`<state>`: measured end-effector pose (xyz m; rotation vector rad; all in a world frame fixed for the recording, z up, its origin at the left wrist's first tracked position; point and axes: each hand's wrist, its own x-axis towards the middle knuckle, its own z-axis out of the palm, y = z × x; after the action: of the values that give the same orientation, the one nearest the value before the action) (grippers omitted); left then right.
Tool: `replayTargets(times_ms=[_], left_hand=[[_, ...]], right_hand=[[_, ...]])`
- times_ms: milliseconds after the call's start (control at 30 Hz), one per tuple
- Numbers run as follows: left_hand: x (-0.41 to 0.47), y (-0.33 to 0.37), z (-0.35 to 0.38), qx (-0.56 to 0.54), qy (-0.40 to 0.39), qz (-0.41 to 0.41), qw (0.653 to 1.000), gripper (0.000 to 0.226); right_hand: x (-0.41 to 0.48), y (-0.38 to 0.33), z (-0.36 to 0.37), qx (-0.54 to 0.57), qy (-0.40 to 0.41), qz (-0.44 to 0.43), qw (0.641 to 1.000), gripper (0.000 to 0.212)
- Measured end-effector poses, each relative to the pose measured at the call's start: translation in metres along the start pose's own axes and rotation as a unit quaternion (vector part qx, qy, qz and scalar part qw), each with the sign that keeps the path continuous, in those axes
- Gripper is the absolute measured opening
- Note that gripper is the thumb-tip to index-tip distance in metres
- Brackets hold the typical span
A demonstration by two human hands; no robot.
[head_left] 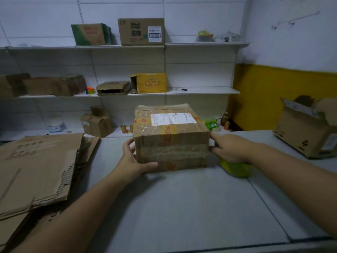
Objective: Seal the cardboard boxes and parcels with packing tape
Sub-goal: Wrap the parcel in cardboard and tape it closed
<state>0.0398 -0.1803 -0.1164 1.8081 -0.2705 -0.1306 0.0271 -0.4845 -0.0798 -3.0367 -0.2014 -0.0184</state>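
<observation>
Hands are set at opposite ends of the box [171,143], which stands on the table [182,207] with its long axis running left to right, label uppermost and bands of clear tape already wrapped over it. The box's near left corner is gripped by the left hand [134,159]: the thumb is laid along the front face and the fingers are curved onto the left end. The box's right end is touched by the right hand [231,148], with the forefinger stretched to the top corner and the others bent against the side. Just right of the box, under that hand, a green object [237,168] is seen, taken to be the tape; whether it is clasped cannot be told. Since it lies at the right end, the next strip is judged best drawn leftward along the long axis, with the box steadied from the left.
</observation>
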Motion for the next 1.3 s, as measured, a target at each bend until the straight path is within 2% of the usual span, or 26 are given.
replayTargets(times_ms=[67, 167, 233, 333, 433, 567, 833, 967, 1000, 1067, 1200, 1300], left_hand=[[0.006, 0.002, 0.0, 0.04, 0.006, 0.037, 0.998, 0.079], [0.005, 0.002, -0.006, 0.058, 0.005, 0.061, 0.996, 0.049], [0.0, 0.002, -0.015, 0.039, -0.007, 0.046, 0.998, 0.039], [-0.007, 0.005, -0.029, 0.004, -0.022, 0.014, 1.0, 0.036], [-0.013, 0.006, -0.039, 0.018, -0.034, -0.004, 0.999, 0.042], [-0.022, 0.01, -0.041, 0.008, -0.037, -0.006, 0.999, 0.058], [-0.023, 0.009, -0.048, 0.025, -0.073, -0.03, 0.997, 0.054], [-0.024, 0.006, -0.055, 0.045, -0.101, -0.051, 0.993, 0.095], [-0.022, 0.004, -0.058, 0.052, -0.096, -0.053, 0.993, 0.097], [-0.018, 0.003, -0.06, 0.055, -0.09, -0.057, 0.993, 0.086], [-0.008, 0.006, -0.061, 0.029, -0.036, -0.077, 0.996, 0.037], [-0.002, 0.01, -0.055, 0.007, -0.025, -0.091, 0.996, 0.036]], right_hand=[[-0.004, -0.003, -0.001, -0.004, 0.007, -0.008, 1.0, 0.064], [-0.015, -0.008, -0.007, -0.002, -0.026, -0.021, 0.999, 0.057], [-0.024, -0.013, -0.007, -0.009, -0.051, -0.028, 0.998, 0.05], [-0.039, -0.023, -0.008, -0.023, -0.056, -0.05, 0.997, 0.045], [-0.054, -0.035, -0.017, -0.048, -0.057, -0.072, 0.995, 0.052], [-0.061, -0.054, -0.018, -0.091, -0.071, -0.037, 0.993, 0.054], [-0.053, -0.055, -0.006, -0.006, -0.102, 0.017, 0.995, 0.06], [-0.053, -0.057, -0.007, 0.086, -0.108, -0.005, 0.99, 0.056], [-0.053, -0.056, -0.007, 0.103, -0.12, -0.014, 0.987, 0.052], [-0.056, -0.053, -0.008, 0.118, -0.139, -0.033, 0.983, 0.037], [-0.061, -0.052, -0.007, 0.115, -0.133, -0.052, 0.983, 0.025], [-0.062, -0.058, 0.0, 0.13, -0.107, -0.055, 0.984, 0.031]])
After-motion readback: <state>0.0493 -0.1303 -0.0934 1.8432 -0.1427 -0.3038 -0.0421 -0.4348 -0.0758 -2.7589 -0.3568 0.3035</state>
